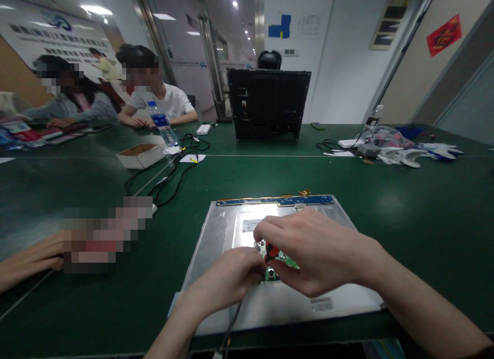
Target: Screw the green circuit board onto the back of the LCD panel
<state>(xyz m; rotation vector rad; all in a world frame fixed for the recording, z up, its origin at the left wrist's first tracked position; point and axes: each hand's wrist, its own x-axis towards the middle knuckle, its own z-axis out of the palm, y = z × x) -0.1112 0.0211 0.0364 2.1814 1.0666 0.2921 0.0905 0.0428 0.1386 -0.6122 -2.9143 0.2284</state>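
Note:
A flat silver display panel (pixel 216 230) lies back side up on the table before me, a blue circuit strip (pixel 262 201) along its far edge. A green circuit board (pixel 272 274) rests on the panel's middle, largely covered by my hands. My right hand (pixel 309 251) is curled round a screwdriver (pixel 271 252) with a red-and-black handle; its tip is hidden. My left hand (pixel 231 276) is closed at the board's left edge, fingertips close to the screwdriver. What those fingers pinch is hidden. A dark cable (pixel 233 323) runs from beneath my left hand toward the table's near edge.
On the green table (pixel 405 220) a black screen housing (pixel 270 106) stands at the back. A white box (pixel 141 155), a water bottle (pixel 162 124) and black cables (pixel 177 178) lie left; gloves (pixel 409 155) and plastic bags right. Another person's hand (pixel 42 251) reaches in left; two people sit beyond.

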